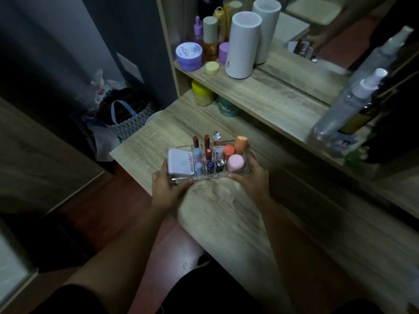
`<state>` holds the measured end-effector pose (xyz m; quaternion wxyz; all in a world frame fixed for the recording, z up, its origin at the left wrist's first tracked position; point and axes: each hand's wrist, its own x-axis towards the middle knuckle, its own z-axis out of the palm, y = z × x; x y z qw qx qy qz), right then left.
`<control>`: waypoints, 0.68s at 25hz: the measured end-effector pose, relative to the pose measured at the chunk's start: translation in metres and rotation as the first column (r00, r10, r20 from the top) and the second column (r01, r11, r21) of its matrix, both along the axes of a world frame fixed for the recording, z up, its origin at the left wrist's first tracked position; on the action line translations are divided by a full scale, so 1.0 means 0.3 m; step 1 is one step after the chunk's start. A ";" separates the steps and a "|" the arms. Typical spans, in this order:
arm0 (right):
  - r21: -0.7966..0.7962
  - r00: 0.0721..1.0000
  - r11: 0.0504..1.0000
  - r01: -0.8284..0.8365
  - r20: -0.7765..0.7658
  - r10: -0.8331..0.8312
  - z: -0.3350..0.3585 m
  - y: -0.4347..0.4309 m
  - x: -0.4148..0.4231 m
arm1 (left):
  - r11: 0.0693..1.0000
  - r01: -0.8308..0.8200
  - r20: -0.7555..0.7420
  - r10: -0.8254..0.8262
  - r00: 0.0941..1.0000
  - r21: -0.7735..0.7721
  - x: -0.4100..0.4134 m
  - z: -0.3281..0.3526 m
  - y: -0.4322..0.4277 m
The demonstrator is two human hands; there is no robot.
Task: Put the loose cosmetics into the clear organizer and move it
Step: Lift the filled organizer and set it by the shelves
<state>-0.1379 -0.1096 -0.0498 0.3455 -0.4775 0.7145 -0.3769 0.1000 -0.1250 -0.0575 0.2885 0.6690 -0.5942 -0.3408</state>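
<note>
One long wooden counter (226, 214) runs from the near edge up toward a raised shelf (267, 87), and most of its top is bare, with open room ahead of and behind the hands. Its left edge drops to a red-brown floor (95, 200), where a patterned bag (129, 118) sits near the counter's far left corner. On the shelf, well apart from the hands, stand a white cylinder (242, 45), a clear spray bottle (347, 105) near the right end, and a purple jar (189, 55) by the shelf's left edge.

The clear organizer (243, 172) sits over the counter's left part, close to the left edge; whether it rests on the wood or is lifted just off it cannot be told. The left hand (167, 184) is closed around its left end, fingers curled under the front corner. The right hand (249, 177) is closed around its right end.

Inside, a white compact (179, 163) fills the left compartment, a pink round lid (236, 162) lies at the right, and small tubes stand upright in the middle cells.
</note>
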 end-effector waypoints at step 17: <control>-0.015 0.948 0.949 0.314 0.048 -0.313 0.028 0.561 -0.196 | 0.911 0.409 -0.049 -0.412 0.910 -0.057 -0.280 0.072 0.247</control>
